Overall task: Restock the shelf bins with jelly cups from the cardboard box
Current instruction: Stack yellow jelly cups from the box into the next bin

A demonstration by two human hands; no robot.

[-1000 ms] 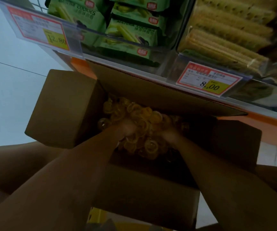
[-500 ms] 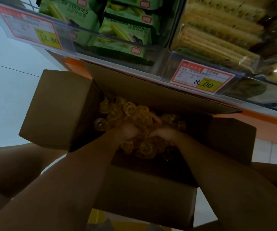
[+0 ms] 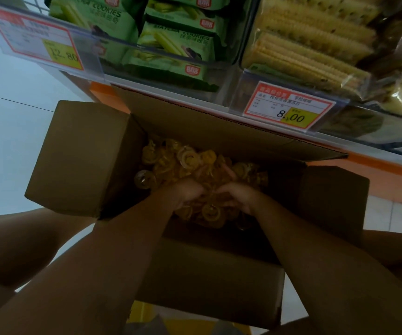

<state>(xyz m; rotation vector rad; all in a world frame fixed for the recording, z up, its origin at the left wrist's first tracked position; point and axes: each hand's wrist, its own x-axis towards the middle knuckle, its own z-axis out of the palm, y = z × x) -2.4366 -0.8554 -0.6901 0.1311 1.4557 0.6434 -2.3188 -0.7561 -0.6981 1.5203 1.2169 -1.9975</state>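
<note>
An open cardboard box [image 3: 79,155] sits on the floor below the shelf, its flaps spread outward. Inside lies a heap of yellow jelly cups [image 3: 190,158]. Both my hands are sunk into the heap side by side. My left hand [image 3: 185,192] curls its fingers round a bunch of cups. My right hand [image 3: 238,194] does the same just to the right, fingers buried among the cups. The fingertips of both hands are hidden in the pile.
Above the box, clear shelf bins hold green cookie packs [image 3: 175,42] and wrapped yellow wafer biscuits [image 3: 311,47]. Price tags read 12.80 [image 3: 38,37] and 8.00 [image 3: 289,107]. The orange shelf base [image 3: 388,180] runs behind the box. My knees flank the box on a white tiled floor.
My two hands have drawn closer together in the heap and dug deeper into the jelly cups, gathering them. The camera has tipped slightly downward.
</note>
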